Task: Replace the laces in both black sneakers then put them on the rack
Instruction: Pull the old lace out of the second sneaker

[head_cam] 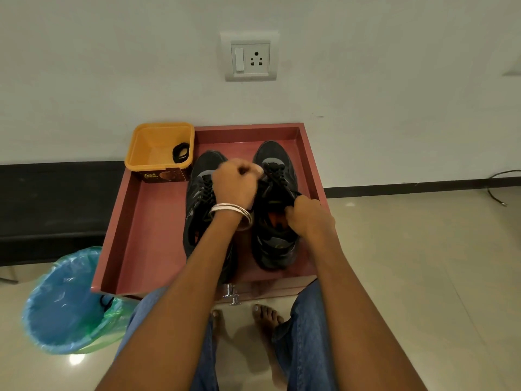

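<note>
Red tray (146, 221); left sneaker (197, 198) arm-hidden

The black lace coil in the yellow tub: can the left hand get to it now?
Probably yes, once freed. The tub is open-topped, the coil lies uncovered inside, and nothing stands between. But the left hand is now gripping laces on the right sneaker.

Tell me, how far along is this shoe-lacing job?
Both sneakers sit in the red drawer, each showing black lacing. One coiled lace waits in the yellow tub. The left hand and right hand grip the right sneaker, apparently mid-lacing. The left sneaker may still need work; racking remains.
</note>
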`<control>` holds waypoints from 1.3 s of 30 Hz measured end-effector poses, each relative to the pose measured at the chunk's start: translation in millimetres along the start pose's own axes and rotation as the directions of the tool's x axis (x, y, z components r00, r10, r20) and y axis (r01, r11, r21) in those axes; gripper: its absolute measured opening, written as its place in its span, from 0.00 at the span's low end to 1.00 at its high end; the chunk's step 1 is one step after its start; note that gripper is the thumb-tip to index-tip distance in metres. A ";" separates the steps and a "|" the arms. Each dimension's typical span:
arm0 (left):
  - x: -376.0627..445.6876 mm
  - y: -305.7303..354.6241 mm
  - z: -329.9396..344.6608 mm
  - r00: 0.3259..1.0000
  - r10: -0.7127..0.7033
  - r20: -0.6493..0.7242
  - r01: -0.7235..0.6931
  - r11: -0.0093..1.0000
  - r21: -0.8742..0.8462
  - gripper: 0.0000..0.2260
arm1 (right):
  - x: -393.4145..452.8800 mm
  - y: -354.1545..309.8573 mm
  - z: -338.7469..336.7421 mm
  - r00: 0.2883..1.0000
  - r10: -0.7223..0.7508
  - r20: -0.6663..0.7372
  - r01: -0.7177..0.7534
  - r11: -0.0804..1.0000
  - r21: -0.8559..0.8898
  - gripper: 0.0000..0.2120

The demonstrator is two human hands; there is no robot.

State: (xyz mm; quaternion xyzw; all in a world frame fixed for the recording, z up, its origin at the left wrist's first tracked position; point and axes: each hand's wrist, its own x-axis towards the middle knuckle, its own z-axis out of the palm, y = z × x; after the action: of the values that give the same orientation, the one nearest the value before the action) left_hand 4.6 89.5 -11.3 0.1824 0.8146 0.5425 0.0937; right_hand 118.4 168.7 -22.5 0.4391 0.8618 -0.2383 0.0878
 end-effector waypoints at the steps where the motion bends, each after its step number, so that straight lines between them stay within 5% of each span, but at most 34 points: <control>1: 5.1 2.9 -5.4 0.993 -0.115 -0.040 0.107 0.978 -0.177 0.10 | -0.8 -0.2 -1.0 1.000 0.000 0.005 0.000 1.000 0.001 0.13; 4: 22.5 3.6 -21.7 0.908 -0.415 -0.049 0.275 0.682 -0.678 0.20 | -1.7 -1.8 -3.2 1.000 0.005 0.020 -0.005 1.000 -0.002 0.13; 6: 26.9 -0.7 -23.9 0.887 -0.461 0.020 0.257 0.456 -0.852 0.20 | -1.4 -1.9 -3.2 1.000 0.008 0.024 -0.008 1.000 -0.005 0.13; 8: 21.7 -0.7 -18.8 0.916 -0.390 0.095 0.262 0.399 -0.879 0.14 | -0.9 -2.0 -2.1 1.000 0.011 0.022 -0.011 1.000 -0.002 0.13; 9: 17.5 0.0 -15.3 0.940 -0.327 0.103 0.257 0.474 -0.842 0.12 | -0.5 -2.0 -1.3 1.000 0.013 0.020 -0.013 1.000 -0.001 0.13; 11: 9.2 -0.7 -6.8 0.989 -0.118 0.088 0.147 0.760 -0.633 0.09 | 0.5 -1.7 -0.3 1.000 0.013 0.018 -0.013 1.000 0.000 0.13; 13: 1.9 -3.1 -0.1 0.978 0.164 0.130 -0.136 0.970 -0.201 0.04 | 0.1 -1.7 -0.2 1.000 0.010 0.011 -0.010 1.000 -0.005 0.13; 14: -1.7 -4.8 3.6 0.939 0.265 0.218 -0.281 0.959 0.044 0.03 | 0.1 -1.9 -0.2 1.000 0.008 0.005 -0.008 1.000 -0.008 0.13; 16: -7.6 -10.1 11.9 0.866 0.290 0.407 -0.476 0.730 0.491 0.08 | -0.4 -2.2 -0.2 1.000 0.007 -0.004 -0.007 1.000 -0.011 0.14; 18: -14.4 -12.5 19.5 0.849 0.266 0.457 -0.526 0.510 0.681 0.12 | -0.8 -2.3 0.5 1.000 0.013 -0.008 -0.013 1.000 -0.009 0.13; 20: -19.9 -13.7 24.7 0.847 0.326 0.421 -0.531 0.471 0.704 0.11 | -1.2 -2.1 0.3 1.000 0.017 -0.007 -0.017 1.000 -0.008 0.13; 24: -13.7 -13.9 21.8 0.896 0.322 0.305 -0.439 0.743 0.505 0.06 | -1.1 -1.1 0.2 1.000 0.021 -0.003 -0.021 1.000 -0.015 0.12; 28: -1.4 -8.7 10.7 0.977 0.103 0.185 -0.115 0.992 0.058 0.01 | -0.5 -2.9 -1.7 0.999 0.032 0.002 -0.032 0.999 -0.006 0.13; 30: 2.5 -1.3 1.3 0.987 -0.041 0.158 0.080 0.965 -0.251 0.10 | -0.5 -3.4 -2.5 0.999 0.040 0.008 -0.040 0.999 0.000 0.12; 33: 7.3 10.4 -13.5 0.957 -0.193 0.219 0.291 0.584 -0.758 0.15 | -1.5 -3.2 -3.1 0.999 0.036 0.007 -0.036 0.999 -0.004 0.11; 34: 8.4 13.1 -17.7 0.949 -0.211 0.235 0.308 0.448 -0.839 0.13 | -1.6 -2.9 -3.4 0.999 0.035 0.006 -0.035 0.999 -0.006 0.11; 36: 12.1 13.3 -25.2 0.941 -0.253 0.223 0.302 0.339 -0.891 0.13 | -1.8 -2.7 -4.4 0.999 0.038 0.014 -0.038 0.999 -0.006 0.11; 37: 15.3 11.3 -27.5 0.944 -0.265 0.196 0.291 0.392 -0.873 0.13 | -1.3 -2.7 -5.0 0.999 0.041 0.017 -0.041 0.999 -0.001 0.12; 39: 21.1 1.2 -25.6 0.969 -0.229 0.091 0.227 0.689 -0.688 0.12 | -0.6 -3.1 -4.7 0.999 0.039 0.015 -0.039 0.999 0.001 0.12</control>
State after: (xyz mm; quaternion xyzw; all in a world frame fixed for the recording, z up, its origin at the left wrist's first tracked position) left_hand -23.4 76.6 0.9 0.0310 0.5684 0.7920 0.2207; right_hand 116.6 169.0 -17.1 0.4539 0.8523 -0.2403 0.0985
